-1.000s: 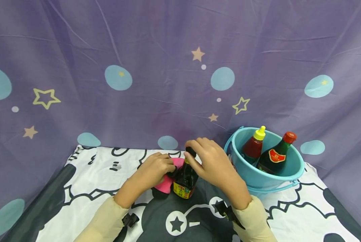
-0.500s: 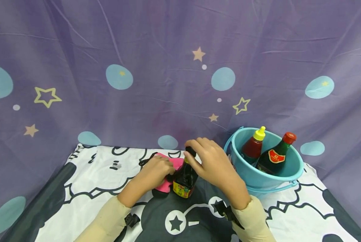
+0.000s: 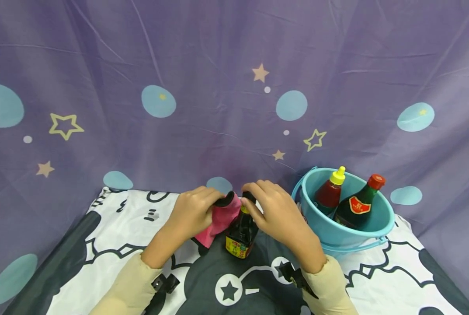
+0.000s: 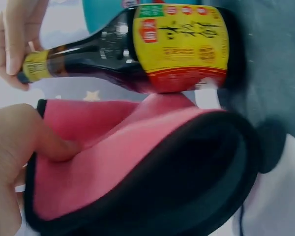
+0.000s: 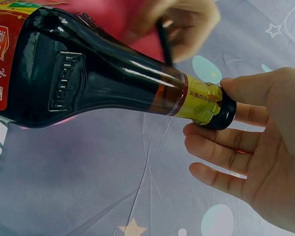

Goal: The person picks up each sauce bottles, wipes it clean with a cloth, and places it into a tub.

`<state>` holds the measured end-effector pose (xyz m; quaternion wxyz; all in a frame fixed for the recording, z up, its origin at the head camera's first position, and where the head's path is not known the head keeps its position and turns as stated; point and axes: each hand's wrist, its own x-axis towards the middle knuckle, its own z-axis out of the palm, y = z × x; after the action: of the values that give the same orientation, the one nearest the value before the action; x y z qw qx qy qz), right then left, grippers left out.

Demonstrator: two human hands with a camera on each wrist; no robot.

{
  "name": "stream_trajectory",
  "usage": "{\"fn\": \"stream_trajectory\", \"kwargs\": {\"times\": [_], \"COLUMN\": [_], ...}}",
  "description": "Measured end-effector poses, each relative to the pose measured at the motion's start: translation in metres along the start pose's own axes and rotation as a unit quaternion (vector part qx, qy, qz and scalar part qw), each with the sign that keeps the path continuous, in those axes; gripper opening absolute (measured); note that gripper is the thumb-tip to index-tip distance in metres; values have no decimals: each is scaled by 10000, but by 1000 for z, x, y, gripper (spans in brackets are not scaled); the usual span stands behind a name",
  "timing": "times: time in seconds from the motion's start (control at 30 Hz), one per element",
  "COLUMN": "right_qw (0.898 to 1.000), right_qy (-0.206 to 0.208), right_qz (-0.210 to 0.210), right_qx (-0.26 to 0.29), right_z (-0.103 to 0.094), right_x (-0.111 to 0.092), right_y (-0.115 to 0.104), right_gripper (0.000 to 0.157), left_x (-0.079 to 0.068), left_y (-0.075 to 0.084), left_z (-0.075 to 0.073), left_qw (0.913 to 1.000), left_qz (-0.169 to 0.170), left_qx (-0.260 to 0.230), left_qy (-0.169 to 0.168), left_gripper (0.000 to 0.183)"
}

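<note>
A dark sauce bottle (image 3: 242, 229) with a yellow and red label stands upright on the cloth. My right hand (image 3: 275, 214) pinches its black cap between thumb and fingers; the right wrist view shows the thumb on the cap (image 5: 228, 113) and the other fingers below it. Just left of the bottle, my left hand (image 3: 191, 212) grips a pink pouch (image 3: 220, 221) with black trim by its upper edge. In the left wrist view the thumb presses into the pink fabric (image 4: 113, 152), and the pouch's dark inside gapes beside the bottle.
At the right stands a light blue bucket (image 3: 383, 218) holding a yellow-capped red bottle (image 3: 329, 192) and a red-capped green bottle (image 3: 354, 205). A black-and-white patterned cloth (image 3: 124, 223) covers the table. Behind hangs a purple curtain (image 3: 218, 87).
My left hand has raised the pink pouch from lying low beside and behind the bottle, so its edge now stands near cap height. The right hand and bottle stay in place.
</note>
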<state>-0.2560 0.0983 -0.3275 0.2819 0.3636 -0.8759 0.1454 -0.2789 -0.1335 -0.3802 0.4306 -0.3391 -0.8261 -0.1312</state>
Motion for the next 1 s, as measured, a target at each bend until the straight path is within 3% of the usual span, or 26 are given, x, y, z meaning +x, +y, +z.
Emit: {"fn": "stream_trajectory", "kwargs": {"times": [0.2, 0.4, 0.7, 1.0], "right_qw": [10000, 10000, 9999, 9999], "right_qy": [8, 69, 57, 46], "right_qz": [9, -22, -15, -2], "right_qx": [29, 66, 115, 136], "right_z": [0, 1, 1, 0], "right_x": [-1, 0, 0, 1], "right_y": [0, 1, 1, 1], "right_gripper": [28, 28, 27, 24], "left_x": [7, 9, 8, 9], "left_y": [6, 16, 19, 17], "left_z": [-8, -5, 0, -1], "left_qw": [9950, 9900, 9882, 9899], "left_qz": [-320, 21, 612, 852], "left_qx": [-418, -698, -871, -869], "left_qy": [848, 1228, 1106, 734], "left_gripper": [37, 35, 30, 35]}}
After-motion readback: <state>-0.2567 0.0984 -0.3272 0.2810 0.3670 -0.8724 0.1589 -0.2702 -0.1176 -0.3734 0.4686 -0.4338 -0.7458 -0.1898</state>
